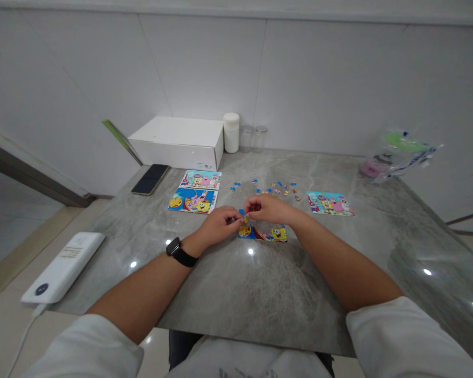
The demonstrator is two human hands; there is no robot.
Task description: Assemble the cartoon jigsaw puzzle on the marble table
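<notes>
A partly assembled jigsaw puzzle point(276, 234) lies flat on the table in front of me, with yellow cartoon figures on blue and red. My left hand point(222, 224), wearing a black watch point(177, 249) at the wrist, is closed at the puzzle's upper left corner, thumb and forefinger holding its edge. Just across from it, my right hand point(268, 209) pinches what looks like a small jigsaw piece at that same corner. The fingertips partly hide the piece. Several loose jigsaw pieces point(263, 191), blue and multicoloured, are scattered beyond my right hand.
A picture sheet point(192, 200) lies left of the pieces, a picture card point(331, 203) to the right. Behind stand a white box point(177, 139), a white bottle point(231, 134) and two clear jars. A phone point(150, 179), a power bank point(65, 268) and a plastic bag point(398, 155) occupy the sides.
</notes>
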